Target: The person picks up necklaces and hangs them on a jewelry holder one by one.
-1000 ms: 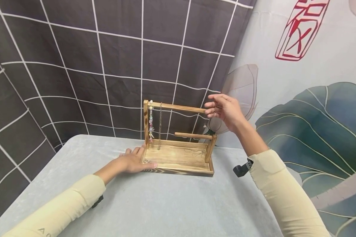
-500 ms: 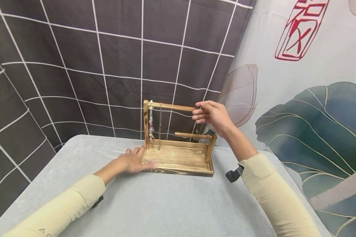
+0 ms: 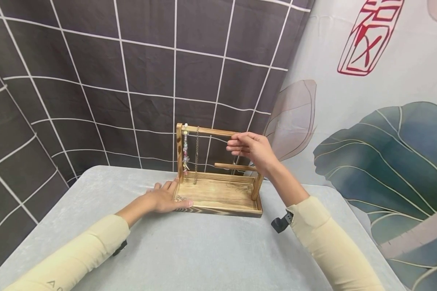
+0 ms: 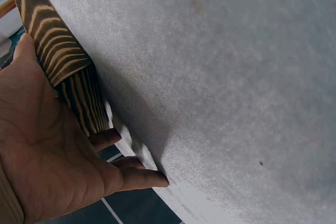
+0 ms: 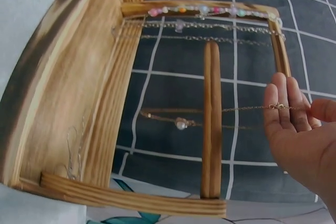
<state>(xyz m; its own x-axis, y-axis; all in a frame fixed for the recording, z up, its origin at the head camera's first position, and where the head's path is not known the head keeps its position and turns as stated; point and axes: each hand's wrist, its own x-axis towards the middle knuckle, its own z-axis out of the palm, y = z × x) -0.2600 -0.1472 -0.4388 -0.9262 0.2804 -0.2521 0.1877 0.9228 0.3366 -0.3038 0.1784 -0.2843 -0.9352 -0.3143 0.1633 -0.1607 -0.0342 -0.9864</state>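
A wooden jewelry stand [image 3: 218, 190] has a tray base, a high bar and a lower bar. My left hand [image 3: 162, 198] grips the tray's left end, with the thumb over the front rim; its palm [image 4: 52, 145] shows in the left wrist view. At the high bar's right end, my right hand [image 3: 253, 147] holds a fine gold necklace [image 5: 181, 124] with a pearl pendant. Its chain runs across the fingers [image 5: 283, 103] toward the thumb. Along the high bar's left part hang a beaded strand [image 3: 185, 151] and silver chains [image 3: 196, 153].
A small silver chain [image 3: 181, 198] lies in the tray's left front corner. Thin wire-like pieces [image 5: 73, 150] lie at the tray's right end. The lower bar [image 3: 233, 166] sticks out beneath my right hand. A grey cloth covers the table [image 3: 204, 250]; a dark checked curtain [image 3: 145, 105] hangs behind.
My right hand has moved left and down along the high bar, and the pearl necklace has come along with it. The left hand and the stand have stayed put.
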